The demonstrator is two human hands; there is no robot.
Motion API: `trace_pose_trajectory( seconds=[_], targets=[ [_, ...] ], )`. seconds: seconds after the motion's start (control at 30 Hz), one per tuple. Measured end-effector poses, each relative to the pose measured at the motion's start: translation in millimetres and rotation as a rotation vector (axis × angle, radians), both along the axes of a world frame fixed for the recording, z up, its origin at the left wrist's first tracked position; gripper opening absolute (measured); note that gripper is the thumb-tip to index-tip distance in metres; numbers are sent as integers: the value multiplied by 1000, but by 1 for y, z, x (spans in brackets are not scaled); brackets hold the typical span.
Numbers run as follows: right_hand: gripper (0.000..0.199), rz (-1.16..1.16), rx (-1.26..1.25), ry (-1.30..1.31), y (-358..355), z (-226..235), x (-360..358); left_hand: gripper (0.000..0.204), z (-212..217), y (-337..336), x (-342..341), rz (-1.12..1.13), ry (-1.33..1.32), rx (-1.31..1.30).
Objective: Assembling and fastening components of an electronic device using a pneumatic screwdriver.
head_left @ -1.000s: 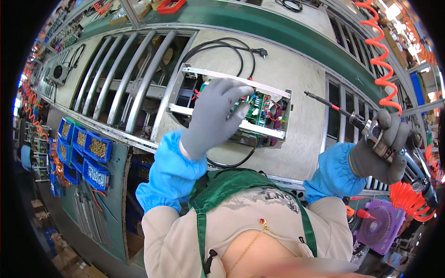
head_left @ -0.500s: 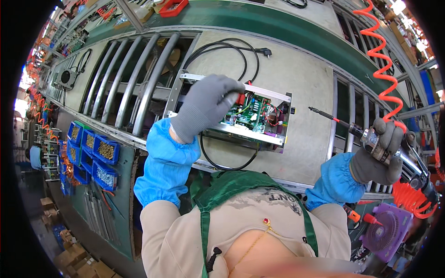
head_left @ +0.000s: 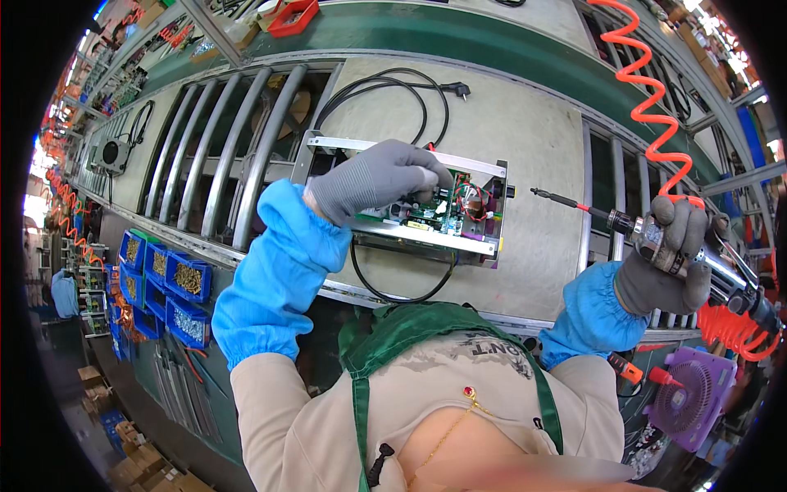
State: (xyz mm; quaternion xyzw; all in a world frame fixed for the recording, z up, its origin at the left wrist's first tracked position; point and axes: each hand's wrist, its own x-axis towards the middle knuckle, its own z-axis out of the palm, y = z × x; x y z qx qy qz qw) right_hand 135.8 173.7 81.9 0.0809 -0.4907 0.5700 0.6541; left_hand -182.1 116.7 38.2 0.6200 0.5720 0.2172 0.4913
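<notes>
My left hand [head_left: 381,182], in a grey glove, reaches over an open metal chassis [head_left: 459,243] with green circuit boards [head_left: 426,215] and red and black wires inside. Its thumb and fingers are drawn together above the boards; whatever they hold, if anything, is hidden. To the right, my gloved right hand [head_left: 674,258] grips an air screwdriver [head_left: 711,277]. The tool's long dark bit [head_left: 557,197] points left toward the chassis and stays apart from it. A coiled orange air hose [head_left: 656,123] hangs beside the right hand.
The chassis rests on a grey work plate [head_left: 537,238] between metal rollers [head_left: 217,152]. A black power cord [head_left: 426,98] with a plug loops behind it. Blue bins [head_left: 188,279] of screws stand at left, a purple fan [head_left: 693,398] at lower right. A green belt [head_left: 459,41] runs behind.
My left hand has shifted right across the chassis, its fingers now over the boards nearer the middle. The screwdriver in my right hand appears slightly left and is otherwise much the same.
</notes>
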Motion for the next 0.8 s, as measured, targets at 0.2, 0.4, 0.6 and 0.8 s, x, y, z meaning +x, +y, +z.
trace_pose_trajectory(
  seconds=[0.2, 0.4, 0.6, 0.8],
  targets=[
    [45, 29, 46, -6, 0, 6, -9, 27, -12, 14, 20, 22, -276, 169],
    [50, 12, 70, -34, 5, 12, -19, 23, -14, 29, 32, 91, -78, 450],
    [53, -97, 61, -72, 13, 17, -31, 17, -10, 41, 37, 156, 32, 486],
    [52, -101, 120, -147, 21, 16, -47, 12, -15, 47, 43, 56, 362, 782]
  ],
)
